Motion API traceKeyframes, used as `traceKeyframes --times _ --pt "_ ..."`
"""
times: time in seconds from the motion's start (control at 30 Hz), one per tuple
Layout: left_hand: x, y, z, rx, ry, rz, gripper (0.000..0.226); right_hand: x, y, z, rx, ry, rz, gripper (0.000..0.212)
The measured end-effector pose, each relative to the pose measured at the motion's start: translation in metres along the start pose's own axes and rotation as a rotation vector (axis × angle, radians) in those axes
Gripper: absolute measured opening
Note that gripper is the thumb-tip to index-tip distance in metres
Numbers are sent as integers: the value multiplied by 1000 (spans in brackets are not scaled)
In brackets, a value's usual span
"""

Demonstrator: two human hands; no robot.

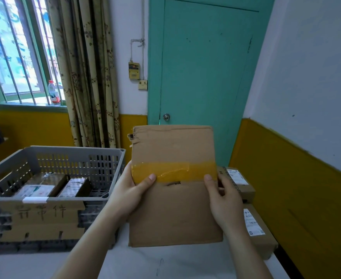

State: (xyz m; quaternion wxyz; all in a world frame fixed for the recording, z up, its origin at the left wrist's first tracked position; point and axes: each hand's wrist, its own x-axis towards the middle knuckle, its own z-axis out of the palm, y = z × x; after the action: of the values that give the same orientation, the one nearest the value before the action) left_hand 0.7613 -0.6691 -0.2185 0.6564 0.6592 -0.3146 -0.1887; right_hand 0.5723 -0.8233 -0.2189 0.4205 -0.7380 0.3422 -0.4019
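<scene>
A flat brown cardboard parcel [173,210] with a yellow tape band across its middle and a torn top-left corner is held upright above the white table [137,264]. My left hand [128,193] grips its left edge, thumb on the tape. My right hand [225,200] grips its right edge, thumb near the tape's end. The fingers of both hands are hidden behind the parcel.
A grey slotted crate [73,160] with a handwritten cardboard label stands at the left and holds several small parcels. Two labelled cardboard boxes [258,232] lie at the right by the yellow wall. Behind are a teal door [203,67], a curtain and a barred window with a bottle [54,93].
</scene>
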Motion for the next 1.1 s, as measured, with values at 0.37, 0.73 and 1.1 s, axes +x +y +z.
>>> traceKeyframes --times 0.37,0.73,1.1 --pt "2 -16 -7 -122 10 -113 35 4 14 -9 305 -321 379 86" --pt "6 -16 -1 369 48 -16 86 1 11 -2 194 -164 232 80" --pt "-4 -3 29 343 -87 -117 113 -1 13 14 212 -143 218 39"
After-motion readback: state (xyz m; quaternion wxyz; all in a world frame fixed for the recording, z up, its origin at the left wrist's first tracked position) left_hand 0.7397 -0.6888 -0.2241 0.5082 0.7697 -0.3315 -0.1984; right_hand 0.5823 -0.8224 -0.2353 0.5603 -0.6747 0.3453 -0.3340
